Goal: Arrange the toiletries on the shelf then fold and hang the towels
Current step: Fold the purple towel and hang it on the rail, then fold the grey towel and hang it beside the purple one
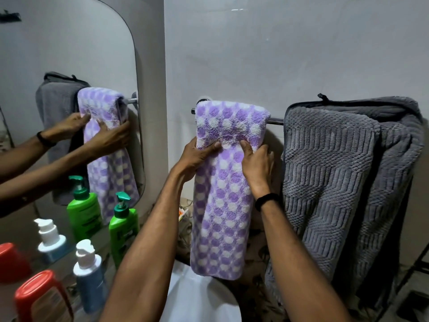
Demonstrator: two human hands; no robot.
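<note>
A purple towel with white dots (222,205) hangs folded over the chrome towel rail (276,120) on the wall. My left hand (197,156) grips the towel's left edge just below the rail, thumb on its front. My right hand (257,161) pinches the towel's right edge at the same height. To the right a thick grey ribbed towel (334,187) is draped over the same rail. On the shelf at lower left stand a green pump bottle (123,228), a blue bottle with a white pump (89,277) and a red-capped bottle (41,298).
A mirror (69,54) on the left wall reflects the towels, the bottles and both arms. A white basin rim (199,300) lies below the purple towel. A dark metal stand (415,270) is at the lower right.
</note>
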